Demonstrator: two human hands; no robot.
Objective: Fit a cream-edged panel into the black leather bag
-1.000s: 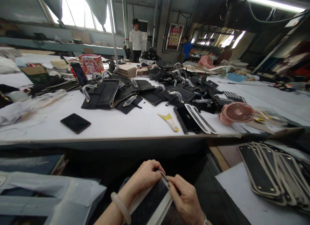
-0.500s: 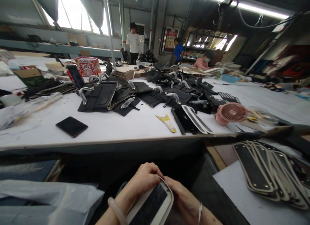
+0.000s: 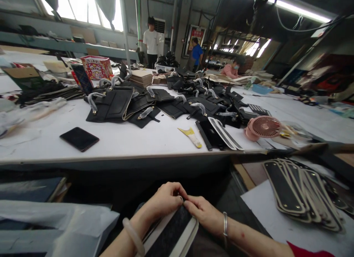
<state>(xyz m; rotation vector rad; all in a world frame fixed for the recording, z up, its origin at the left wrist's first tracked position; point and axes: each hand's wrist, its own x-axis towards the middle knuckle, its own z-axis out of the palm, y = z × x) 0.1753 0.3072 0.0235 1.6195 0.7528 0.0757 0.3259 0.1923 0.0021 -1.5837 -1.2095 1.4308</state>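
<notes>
Two hands: the left hand and right hand meet, fingertips pinching the top rim of a black pale-edged panel at 6 o'clock, low in the lap.
Progress: one panel in hand; its far rim being worked, by my reading. A fanned stack of like panels lies at 4 o'clock.
Tabletop: white, carrying black bag parts, a phone, a pink fan.
Room: workshop; people standing at 12 o'clock.
</notes>
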